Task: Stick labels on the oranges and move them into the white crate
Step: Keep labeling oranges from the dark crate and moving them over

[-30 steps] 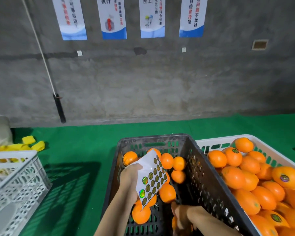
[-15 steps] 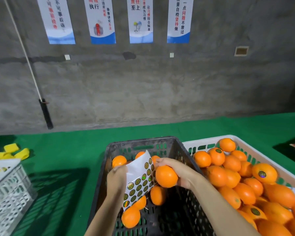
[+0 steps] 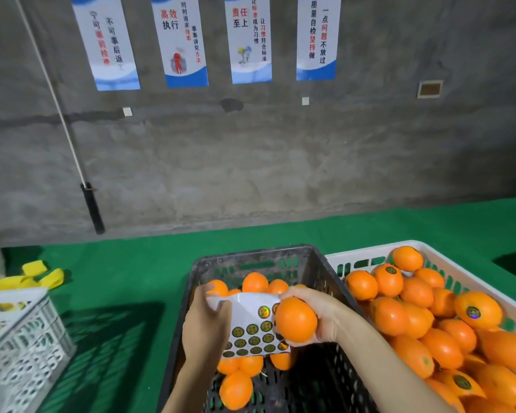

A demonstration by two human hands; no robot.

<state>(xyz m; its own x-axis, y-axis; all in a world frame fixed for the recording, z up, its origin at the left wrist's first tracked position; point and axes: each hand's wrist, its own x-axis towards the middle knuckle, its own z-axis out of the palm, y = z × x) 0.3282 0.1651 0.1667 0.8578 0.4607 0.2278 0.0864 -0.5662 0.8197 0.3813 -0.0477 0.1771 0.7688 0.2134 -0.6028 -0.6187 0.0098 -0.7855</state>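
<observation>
One orange (image 3: 295,320), right hand (image 3: 323,312) gripping — left hand (image 3: 204,327) pinches label sheet (image 3: 251,330) above black crate (image 3: 251,254).

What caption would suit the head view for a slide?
Left hand holds the label sheet, right hand grips an orange beside it, above the black crate.

This was a fruit-packing workshop, not a home or a shop. A bare, stained concrete wall (image 3: 280,162) ran behind the work area. On it hung four blue-and-white posters (image 3: 317,37) printed with Chinese workplace slogans, one about quality self-inspection. Green matting (image 3: 125,278) covered the surface below, and bulk plastic crates stood on it. A black crate (image 3: 251,254) held loose oranges (image 3: 254,283), and touching its side was a white crate (image 3: 367,252) heaped with more, several bearing round stickers. Another white lattice crate (image 3: 21,347) stood at the left. A sheet of round labels (image 3: 252,329) was held over the black crate. A long pole (image 3: 60,114) leaned against the wall.
</observation>
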